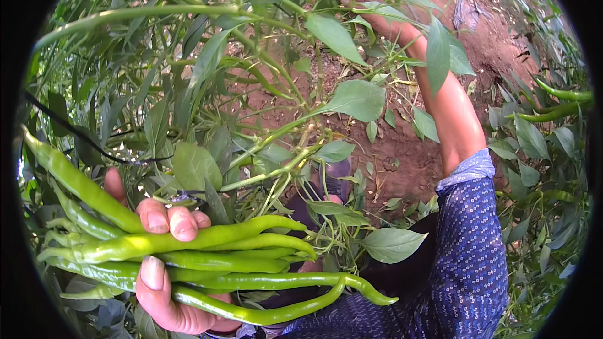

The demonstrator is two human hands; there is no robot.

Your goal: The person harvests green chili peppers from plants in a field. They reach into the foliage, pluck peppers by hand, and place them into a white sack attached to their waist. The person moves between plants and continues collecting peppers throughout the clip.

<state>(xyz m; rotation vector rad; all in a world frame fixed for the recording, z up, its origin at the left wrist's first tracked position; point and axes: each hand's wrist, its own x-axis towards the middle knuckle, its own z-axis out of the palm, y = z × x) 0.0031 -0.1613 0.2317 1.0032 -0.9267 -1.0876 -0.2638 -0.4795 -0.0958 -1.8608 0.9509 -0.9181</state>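
Observation:
A bunch of long green chili peppers (221,240) lies across my left hand (165,263). The thumb wraps the bunch from below and the fingertips press on it from above. One larger pepper (85,183) sticks out to the upper left, past the fingers. My right arm stretches up the right side of the view, and my right hand (381,21) reaches in among the leaves of a pepper plant (306,122). Foliage covers most of its fingers, so whether they hold anything is hidden.
A thick green stem (141,12) crosses the upper left. A thin black line (89,139) runs through the foliage at left. More peppers (560,108) hang on plants at the right edge. Reddish soil (395,165) with fallen leaves lies below, beside a dark shoe (337,176).

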